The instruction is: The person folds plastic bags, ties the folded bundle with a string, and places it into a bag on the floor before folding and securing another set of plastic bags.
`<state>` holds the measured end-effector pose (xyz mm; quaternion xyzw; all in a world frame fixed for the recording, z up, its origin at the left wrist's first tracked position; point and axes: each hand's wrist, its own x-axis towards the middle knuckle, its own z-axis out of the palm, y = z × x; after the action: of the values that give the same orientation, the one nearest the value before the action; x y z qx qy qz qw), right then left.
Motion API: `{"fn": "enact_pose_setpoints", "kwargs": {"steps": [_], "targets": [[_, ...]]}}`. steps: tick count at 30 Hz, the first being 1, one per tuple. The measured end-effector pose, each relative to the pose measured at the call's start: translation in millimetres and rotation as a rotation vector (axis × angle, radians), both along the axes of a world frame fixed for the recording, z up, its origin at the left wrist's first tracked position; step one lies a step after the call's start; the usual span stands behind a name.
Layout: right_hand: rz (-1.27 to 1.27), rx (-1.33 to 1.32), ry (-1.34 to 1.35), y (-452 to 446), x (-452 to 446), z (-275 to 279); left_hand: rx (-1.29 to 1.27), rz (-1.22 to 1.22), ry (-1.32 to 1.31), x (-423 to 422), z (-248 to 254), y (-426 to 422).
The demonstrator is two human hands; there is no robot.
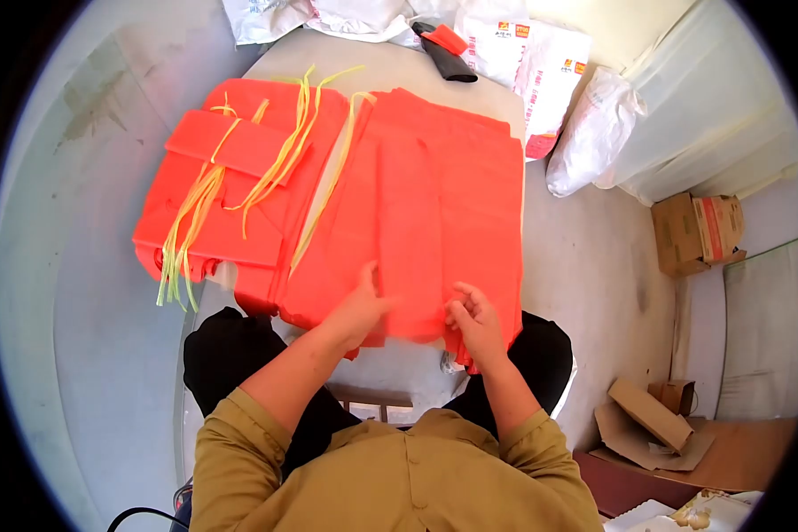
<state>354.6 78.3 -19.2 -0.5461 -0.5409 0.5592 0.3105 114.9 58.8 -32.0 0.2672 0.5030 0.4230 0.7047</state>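
Note:
Red sheets [479, 186], thin and layered, lie spread over the table in front of me. A narrower folded red strip [408, 213] lies on top, between my hands. My left hand [362, 306] is at the strip's near left side, blurred, with its thumb raised. At the near right edge of the sheets is my right hand [474, 321], its fingers curled; whether they pinch any of the red material is hidden. To the left sits a red folded bundle [230, 199] with yellow-green ties [199, 208] across it. More yellow strands [297, 133] lie over the sheets.
The tabletop [328, 55] shows beyond the sheets. A black and red object [446, 53] lies at its far edge. White printed bags [541, 75] stand behind, a white sack [594, 133] to the right. Cardboard boxes [683, 235] and flattened cardboard [652, 426] are on the right.

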Motion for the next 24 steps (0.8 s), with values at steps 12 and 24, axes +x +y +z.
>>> {"fn": "enact_pose_setpoints", "kwargs": {"steps": [12, 24], "targets": [[0.121, 0.179, -0.123, -12, -10, -16, 0.604, -0.288, 1.194, 11, 50, -26], [0.06, 0.314, -0.233, 7, -8, -24, 0.811, -0.16, 1.145, 12, 1, -10]]}}
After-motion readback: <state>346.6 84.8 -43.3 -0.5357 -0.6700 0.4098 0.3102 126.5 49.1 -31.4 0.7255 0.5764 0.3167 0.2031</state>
